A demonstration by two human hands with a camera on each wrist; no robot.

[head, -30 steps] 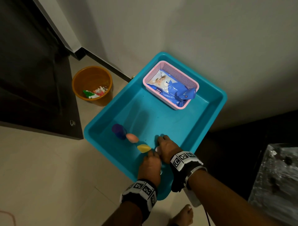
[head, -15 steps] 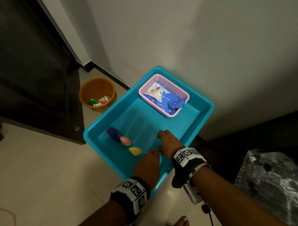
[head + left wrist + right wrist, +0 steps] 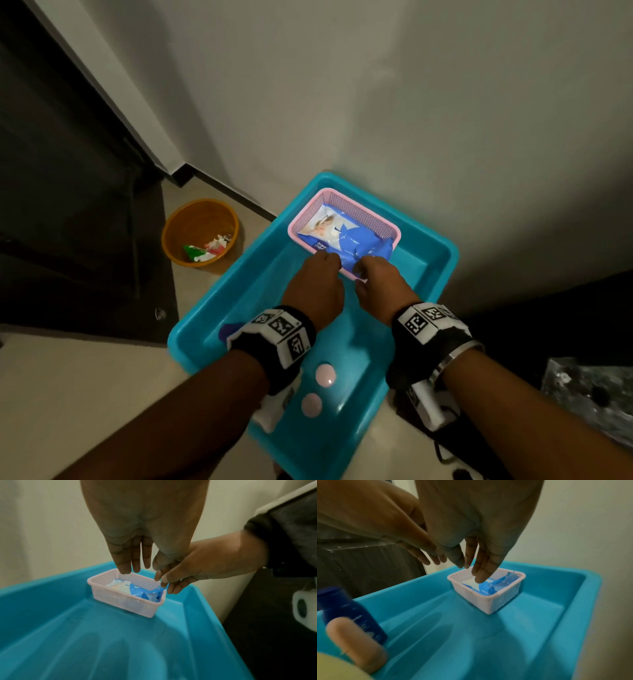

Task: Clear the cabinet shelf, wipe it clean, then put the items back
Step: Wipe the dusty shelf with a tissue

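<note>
A pink mesh basket [image 3: 363,212] [image 3: 123,601] [image 3: 505,599] stands in the far end of a teal tub [image 3: 442,253] [image 3: 197,615] [image 3: 590,601]. A blue wipes pack [image 3: 346,236] [image 3: 145,595] [image 3: 489,588] lies in it. Both hands hang over the basket's near side. My left hand [image 3: 315,284] [image 3: 142,566] has straight fingers just above the rim. My right hand [image 3: 380,284] [image 3: 469,572] reaches down at the end by the pack's raised flap. I cannot tell whether it touches. A blue bottle [image 3: 351,615] and a peach item [image 3: 356,649] stand in the tub's near end.
Two pink round items [image 3: 324,375] sit in the tub near my wrists. An orange bin [image 3: 200,233] with scraps stands on the floor to the left, beside a dark door. A pale wall rises right behind the tub. Dark furniture is on the right.
Both hands have left the small items at the tub's near corner and moved forward to the pink basket. The head view has shifted closer over the tub.
</note>
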